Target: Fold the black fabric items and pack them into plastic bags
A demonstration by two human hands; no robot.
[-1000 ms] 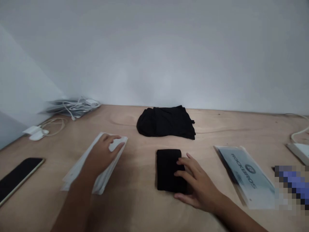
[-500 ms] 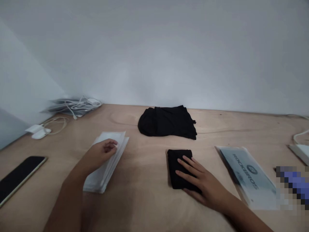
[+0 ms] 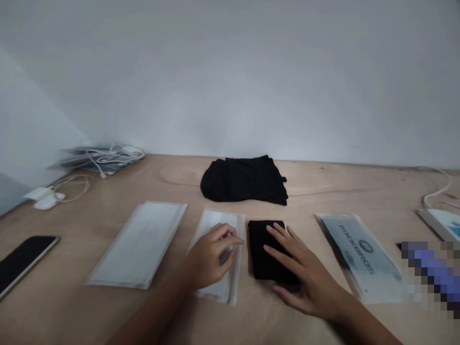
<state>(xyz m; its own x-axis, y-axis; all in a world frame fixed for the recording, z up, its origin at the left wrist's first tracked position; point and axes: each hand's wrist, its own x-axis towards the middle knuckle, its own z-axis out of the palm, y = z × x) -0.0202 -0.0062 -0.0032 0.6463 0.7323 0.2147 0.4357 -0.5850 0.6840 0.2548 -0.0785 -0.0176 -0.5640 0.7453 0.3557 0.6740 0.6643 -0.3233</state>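
Observation:
My left hand [image 3: 210, 256] lies on a single clear plastic bag [image 3: 219, 254], with its fingers curled and pinching the bag's surface. Just right of the bag sits a small folded black cloth [image 3: 264, 249]. My right hand [image 3: 304, 275] rests flat on that cloth with its fingers spread. A stack of the same clear bags [image 3: 138, 244] lies further left on the wooden table [image 3: 201, 321]. A pile of loose black cloth [image 3: 244, 179] sits at the back centre.
A printed ROCKBROS bag [image 3: 359, 254] lies to the right. A black phone [image 3: 21, 261] is at the left edge. White cables and chargers [image 3: 97, 158] sit in the back left corner. A white device with a cable [image 3: 440, 223] is at the far right.
My left hand has drawn one clear bag off the stack and slid it right, next to the folded black cloth. My right hand has stayed on the cloth.

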